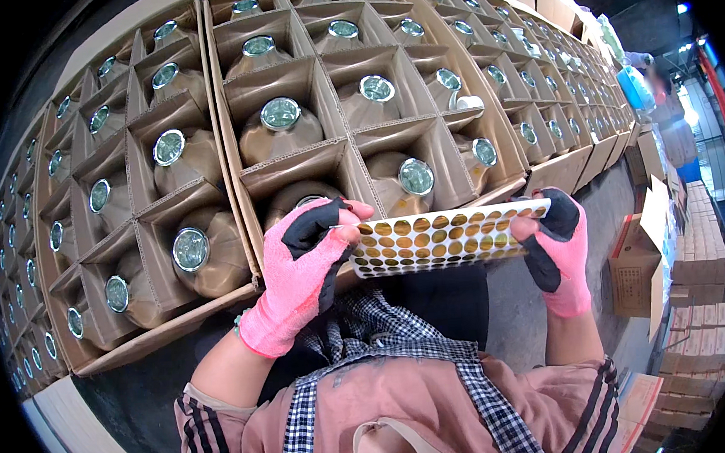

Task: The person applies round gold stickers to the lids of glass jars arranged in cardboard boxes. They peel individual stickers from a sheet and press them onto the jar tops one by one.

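The sheet hangs in front of the person's chest, white with rows of shiny gold dots. The left hand pinches it at nine o'clock and the right hand at three, thumbs on the near face; the two hands stand well apart, each gloved with bare fingertips. It should be light, thin and floppy, easily creased and perhaps slick on the dots; a hold at both short ends, lightly taut, seems best, clear of the dots where possible. The checked apron lies at six o'clock. From eleven to one o'clock spreads a divided box of glass jars, a white cap lying inside at one. Farther out at three o'clock stands an open carton.
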Motion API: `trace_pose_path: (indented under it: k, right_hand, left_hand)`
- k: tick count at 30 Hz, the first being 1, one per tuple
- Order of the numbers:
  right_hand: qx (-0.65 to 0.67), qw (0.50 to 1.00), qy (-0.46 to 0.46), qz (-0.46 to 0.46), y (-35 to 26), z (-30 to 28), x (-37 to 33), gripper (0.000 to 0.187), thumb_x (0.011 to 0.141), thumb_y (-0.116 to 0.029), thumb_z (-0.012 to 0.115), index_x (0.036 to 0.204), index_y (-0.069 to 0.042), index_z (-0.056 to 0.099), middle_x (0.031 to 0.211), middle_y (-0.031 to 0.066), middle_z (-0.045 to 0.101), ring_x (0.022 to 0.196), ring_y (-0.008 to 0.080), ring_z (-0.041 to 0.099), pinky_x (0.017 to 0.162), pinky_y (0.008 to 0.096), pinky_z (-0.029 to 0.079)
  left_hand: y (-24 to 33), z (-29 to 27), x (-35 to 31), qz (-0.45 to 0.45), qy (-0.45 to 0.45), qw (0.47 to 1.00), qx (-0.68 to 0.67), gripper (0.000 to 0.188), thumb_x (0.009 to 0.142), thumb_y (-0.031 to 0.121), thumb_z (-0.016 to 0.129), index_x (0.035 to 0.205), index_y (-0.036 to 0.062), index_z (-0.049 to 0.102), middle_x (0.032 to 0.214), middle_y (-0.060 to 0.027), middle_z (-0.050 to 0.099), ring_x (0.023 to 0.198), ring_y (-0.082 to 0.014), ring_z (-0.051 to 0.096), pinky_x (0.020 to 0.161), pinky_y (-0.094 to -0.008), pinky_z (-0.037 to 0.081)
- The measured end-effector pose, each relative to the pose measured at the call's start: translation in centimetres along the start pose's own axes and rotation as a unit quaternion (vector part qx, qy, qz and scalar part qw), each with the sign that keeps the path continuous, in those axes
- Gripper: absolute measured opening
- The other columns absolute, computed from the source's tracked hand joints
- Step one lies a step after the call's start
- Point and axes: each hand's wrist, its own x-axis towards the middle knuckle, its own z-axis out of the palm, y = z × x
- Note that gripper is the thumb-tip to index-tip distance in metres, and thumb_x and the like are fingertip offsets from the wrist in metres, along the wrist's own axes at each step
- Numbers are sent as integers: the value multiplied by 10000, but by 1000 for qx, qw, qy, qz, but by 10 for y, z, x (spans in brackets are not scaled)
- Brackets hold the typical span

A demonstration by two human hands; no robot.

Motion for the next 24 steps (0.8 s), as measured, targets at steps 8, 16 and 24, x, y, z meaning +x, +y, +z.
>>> trace_pose_path:
  k: [8,16,24]
  right_hand:
    - [-47,989,-108,-94,-5,4,3,151,657,23,650,783,40,570,832,74,599,787,113,545,725,236,431]
    - [-215,955,-101,-176,-5,19,-1,178,635,-50,696,722,14,554,644,88,540,589,168,543,555,258,427]
    - [-170,957,-190,-137,-14,24,-7,183,625,-78,705,723,-5,569,628,94,541,554,200,539,520,265,423]
  left_hand:
    - [9,0,3,68,-68,971,218,159,672,78,644,795,-1,580,745,-80,551,687,-177,517,666,-278,409]
    - [17,10,-9,174,-132,889,402,499,585,232,750,969,2,531,1008,-150,517,972,-336,460,862,-382,358]
    - [17,11,-10,152,-179,908,347,276,601,79,670,847,27,557,848,-135,540,814,-311,516,744,-383,410]
